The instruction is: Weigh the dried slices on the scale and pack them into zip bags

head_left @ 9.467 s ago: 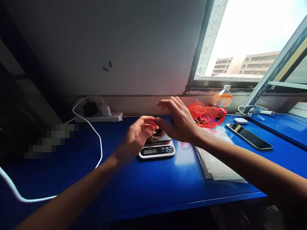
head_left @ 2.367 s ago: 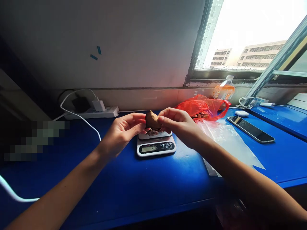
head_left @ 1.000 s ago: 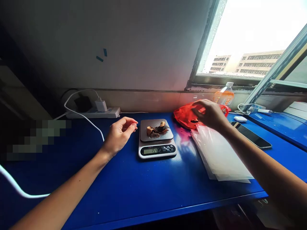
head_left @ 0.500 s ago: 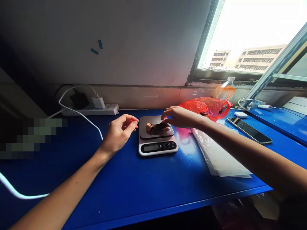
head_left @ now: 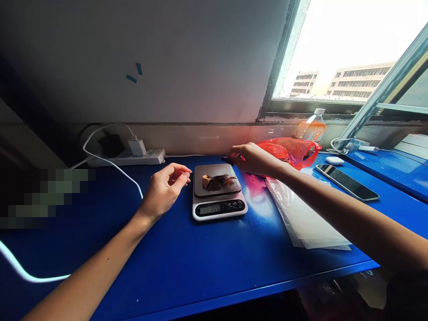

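Observation:
A white kitchen scale (head_left: pixel 220 212) with a grey metal plate stands on the blue table. On its plate lie several dark brown dried pieces (head_left: pixel 219 179), one with a tan end; their exact kind I cannot tell. The display shows digits like 154. Beyond the plate's far right corner, my right hand (head_left: pixel 245 157) pinches a small dark dried piece (head_left: pixel 227 160) between its fingertips. My left hand (head_left: pixel 166 185) hovers just left of the scale, fingers curled toward the thumb, with nothing visible in them.
Right of the scale are clear plastic bags (head_left: pixel 310 223), a red plastic bag (head_left: pixel 304 154) and an orange drink bottle (head_left: pixel 311 127). Farther right lie a phone (head_left: pixel 347 182) and a white earphone case (head_left: pixel 334 161). A power strip (head_left: pixel 154 157) with cables sits back left.
My right hand has lifted off the plate, moving up and away with a dark piece in its fingertips. The pieces on the scale are now uncovered. My left hand has barely moved.

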`<state>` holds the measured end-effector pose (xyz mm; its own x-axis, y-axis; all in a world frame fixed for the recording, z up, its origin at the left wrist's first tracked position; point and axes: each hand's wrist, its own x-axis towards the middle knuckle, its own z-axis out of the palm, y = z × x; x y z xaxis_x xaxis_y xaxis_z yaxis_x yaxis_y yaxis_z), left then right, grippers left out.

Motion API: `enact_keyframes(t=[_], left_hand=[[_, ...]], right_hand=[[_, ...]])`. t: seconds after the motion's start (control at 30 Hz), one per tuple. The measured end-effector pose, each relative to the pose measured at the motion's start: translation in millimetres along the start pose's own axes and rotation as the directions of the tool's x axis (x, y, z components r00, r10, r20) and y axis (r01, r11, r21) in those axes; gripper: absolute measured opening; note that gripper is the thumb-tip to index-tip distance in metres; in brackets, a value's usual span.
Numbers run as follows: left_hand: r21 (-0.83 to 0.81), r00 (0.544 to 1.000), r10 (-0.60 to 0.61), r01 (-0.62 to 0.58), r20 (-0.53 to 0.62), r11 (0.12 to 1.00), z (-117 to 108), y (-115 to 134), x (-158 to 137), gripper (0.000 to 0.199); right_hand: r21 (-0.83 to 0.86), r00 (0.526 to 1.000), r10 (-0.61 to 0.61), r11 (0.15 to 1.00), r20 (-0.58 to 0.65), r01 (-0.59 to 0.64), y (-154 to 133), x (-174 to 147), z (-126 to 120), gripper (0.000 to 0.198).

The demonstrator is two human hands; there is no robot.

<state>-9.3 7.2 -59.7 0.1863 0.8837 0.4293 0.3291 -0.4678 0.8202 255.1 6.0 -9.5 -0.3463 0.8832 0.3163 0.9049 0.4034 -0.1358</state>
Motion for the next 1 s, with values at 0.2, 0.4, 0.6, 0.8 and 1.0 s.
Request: enact_keyframes(t=[0.2, 0.4, 0.6, 0.8, 1.0], left_hand=[[-0.032, 0.997, 0.003, -0.005, -0.072, 0.999, -1, 2, 2, 0.013], [-0.210, 0.811, 0.045, -0.203, -0.583, 0.956, -40, 14, 23, 0.007], [-0.258, 0.750, -0.074, -0.132, -0.657, 0.957, -63, 9, 33, 0.009], [-0.224, 0.814, -0.038, -0.115, -0.580, 0.968, -49, 9, 27, 0.007], [-0.203, 0.829, -0.018, -0.115, -0.559, 0.972, -48, 9, 26, 0.006]], right_hand=[[-0.015, 1.000, 0.022, 1.000, -0.013, -0.023, -7, -12, -8, 0.023], [0.081, 0.979, 0.065, 0.995, -0.194, -0.050, 4, -23, -17, 0.023], [0.072, 0.965, 0.073, 0.996, -0.254, -0.056, 15, -32, -25, 0.025], [0.050, 0.973, 0.036, 0.998, -0.228, -0.025, 11, -31, -19, 0.028], [-0.002, 0.981, -0.036, 0.999, -0.191, 0.037, 16, -39, -22, 0.027]])
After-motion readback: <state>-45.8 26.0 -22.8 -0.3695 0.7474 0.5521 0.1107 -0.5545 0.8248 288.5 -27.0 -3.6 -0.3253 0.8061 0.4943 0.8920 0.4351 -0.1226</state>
